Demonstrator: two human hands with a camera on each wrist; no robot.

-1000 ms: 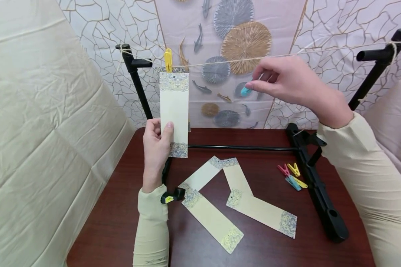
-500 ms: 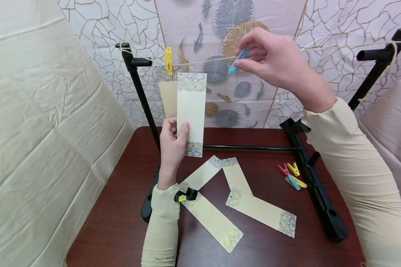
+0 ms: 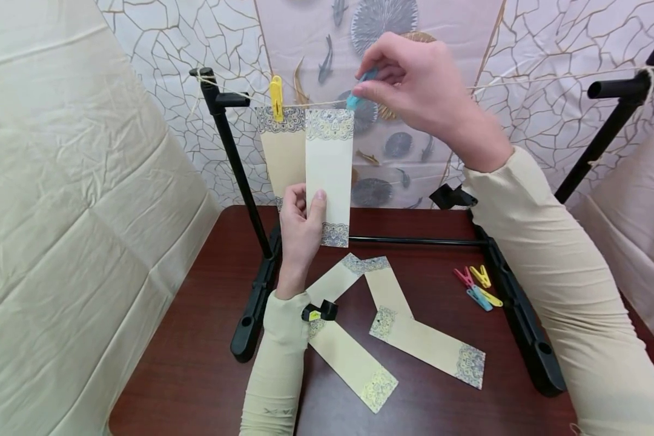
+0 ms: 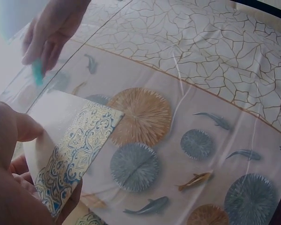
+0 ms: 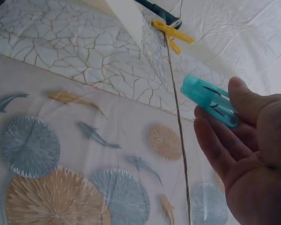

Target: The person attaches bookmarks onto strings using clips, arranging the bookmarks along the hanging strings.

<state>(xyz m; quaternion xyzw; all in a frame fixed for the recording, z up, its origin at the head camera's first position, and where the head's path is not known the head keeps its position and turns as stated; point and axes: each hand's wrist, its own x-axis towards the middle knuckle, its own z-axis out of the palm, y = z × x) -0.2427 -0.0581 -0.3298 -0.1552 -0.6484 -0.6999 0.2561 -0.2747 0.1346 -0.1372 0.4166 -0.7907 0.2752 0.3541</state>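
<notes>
My left hand (image 3: 301,227) grips a cream card (image 3: 329,166) with ornate borders by its lower left edge, thumb in front. The card stands upright, its top right at the string (image 3: 327,104). Between thumb and fingers my right hand (image 3: 409,85) pinches a light-blue clothespin (image 3: 354,100), close to the card's top right corner. In the right wrist view the clothespin (image 5: 210,101) lies beside the string (image 5: 180,122). Left of the held card, a tan card (image 3: 283,151) hangs from the string under a yellow clothespin (image 3: 276,99), partly covered by the held one.
Several bordered cards (image 3: 354,366) lie on the dark red table (image 3: 185,339). A small pile of clothespins (image 3: 479,290) is by the right foot (image 3: 539,351) of the black stand. Its left post (image 3: 231,163) rises near my left arm, and a black crossbar (image 3: 414,241) spans the back.
My left hand has carried the card to the right, out from in front of the hanging card. My right hand has moved left and up with the clothespin, toward the card's top.
</notes>
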